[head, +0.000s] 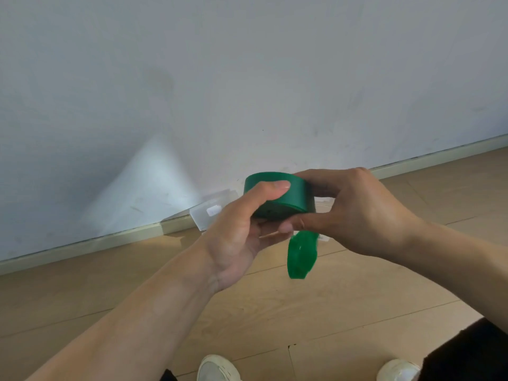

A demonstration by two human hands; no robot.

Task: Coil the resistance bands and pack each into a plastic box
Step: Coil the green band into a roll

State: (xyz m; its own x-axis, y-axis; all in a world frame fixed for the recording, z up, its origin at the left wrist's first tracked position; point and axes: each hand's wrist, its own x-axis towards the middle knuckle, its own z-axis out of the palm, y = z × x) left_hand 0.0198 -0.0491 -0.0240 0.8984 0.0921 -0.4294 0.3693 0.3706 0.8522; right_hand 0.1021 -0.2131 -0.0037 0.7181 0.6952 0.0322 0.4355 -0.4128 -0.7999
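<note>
Both hands clamp the green resistance band (277, 198), held above the wooden floor (357, 298): left hand (242, 237) thumbs the coil, right hand (354, 213) pinches it (loose tail dangling below). A clear plastic box (209, 215) lies behind the band.

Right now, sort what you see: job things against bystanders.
Job: green resistance band, half coiled, loose tail hanging; left hand and right hand gripping it; clear plastic box on the floor by the wall.
Bystanders: white shoes; wooden floor; wall.
</note>
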